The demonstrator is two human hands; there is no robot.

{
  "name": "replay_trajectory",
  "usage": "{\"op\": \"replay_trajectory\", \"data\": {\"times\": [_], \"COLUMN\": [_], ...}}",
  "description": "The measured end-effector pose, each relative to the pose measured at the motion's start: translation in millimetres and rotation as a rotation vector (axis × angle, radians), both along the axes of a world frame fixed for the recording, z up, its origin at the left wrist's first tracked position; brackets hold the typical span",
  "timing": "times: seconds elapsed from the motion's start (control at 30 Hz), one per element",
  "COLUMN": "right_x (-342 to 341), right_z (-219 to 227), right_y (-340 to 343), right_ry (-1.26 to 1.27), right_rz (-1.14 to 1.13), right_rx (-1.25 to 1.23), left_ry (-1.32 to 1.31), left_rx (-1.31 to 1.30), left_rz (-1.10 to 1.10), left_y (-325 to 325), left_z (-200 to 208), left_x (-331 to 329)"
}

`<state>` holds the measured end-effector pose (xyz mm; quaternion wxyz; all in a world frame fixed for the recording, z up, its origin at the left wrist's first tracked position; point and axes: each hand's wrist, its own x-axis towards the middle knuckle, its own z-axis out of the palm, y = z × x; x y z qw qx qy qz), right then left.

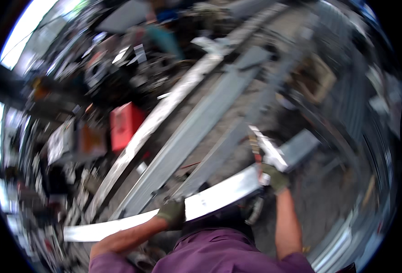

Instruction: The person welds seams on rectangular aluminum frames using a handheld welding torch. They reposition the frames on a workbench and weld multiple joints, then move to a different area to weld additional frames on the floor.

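Purple shirt (214, 254); left hand (172, 213) clamped over long metal strip (223, 195); right hand (274, 179) apparently gripping blurred white tool (270, 149).

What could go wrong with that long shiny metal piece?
The long shiny metal piece reaches well past the gloved left hand, so if that hand slipped, the far end might tip or bump something.

Its edges could scratch the bare forearms, because the gloves seem to cover only the hands.

A long grey metal bar lies just ahead, so stepping forward might mean a trip.
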<state>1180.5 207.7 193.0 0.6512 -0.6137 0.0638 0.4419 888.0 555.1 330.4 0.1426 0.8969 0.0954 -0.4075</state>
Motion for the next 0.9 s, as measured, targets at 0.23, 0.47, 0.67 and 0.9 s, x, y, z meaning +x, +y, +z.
{"op": "replay_trajectory", "data": {"times": [0.23,0.47,0.67,0.9], "right_x": [-23,-43,-41,-37], "right_z": [52,57,60,29], "right_y": [41,56,62,70], "right_ry": [-0.432,-0.486,-0.463,-0.501], "right_rz": [-0.125,-0.193,-0.21,-0.324], "right_rx": [-0.014,-0.012,-0.078,-0.187], "left_ry": [0.071,-0.02,0.024,0.095], "left_rx": [0.202,0.182,0.066,-0.017], "left_rz": [-0.172,-0.349,-0.438,-0.503], "left_y": [51,115,136,161], "left_z": [2,-41,-68,-109], "left_x": [39,72,108,131]}}
